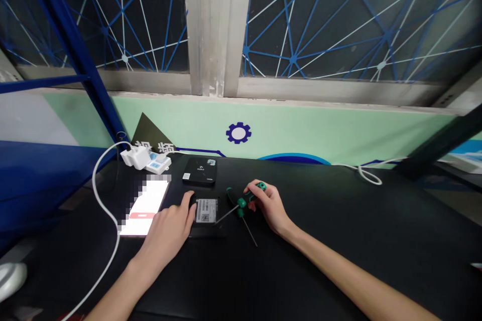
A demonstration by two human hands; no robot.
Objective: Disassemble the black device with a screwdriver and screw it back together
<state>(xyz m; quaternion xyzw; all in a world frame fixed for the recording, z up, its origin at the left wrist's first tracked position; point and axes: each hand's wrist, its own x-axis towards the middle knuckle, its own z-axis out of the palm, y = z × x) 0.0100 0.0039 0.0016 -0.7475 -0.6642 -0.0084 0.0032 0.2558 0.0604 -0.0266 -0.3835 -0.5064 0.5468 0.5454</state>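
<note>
A flat black device with a white printed label point(207, 210) lies on the black table. My left hand point(171, 218) is at its left side, with thumb and forefinger holding its edge. In my right hand point(269, 205) is a screwdriver with a green and black handle point(241, 202). Its shaft slants down to the left, with the tip at the device's lower right corner; I cannot tell if it sits in a screw. A second green and black screwdriver point(241, 213) lies beneath the first, its shaft pointing toward me. The fingers of my right hand are closed round the handle.
Behind the device lies a flat black box point(200, 171) with a logo. To the left are a bright phone or tablet screen point(148, 208), a white power strip point(158, 164) with a plugged-in charger point(136, 157), and a long white cable point(95, 180). A window wall stands behind.
</note>
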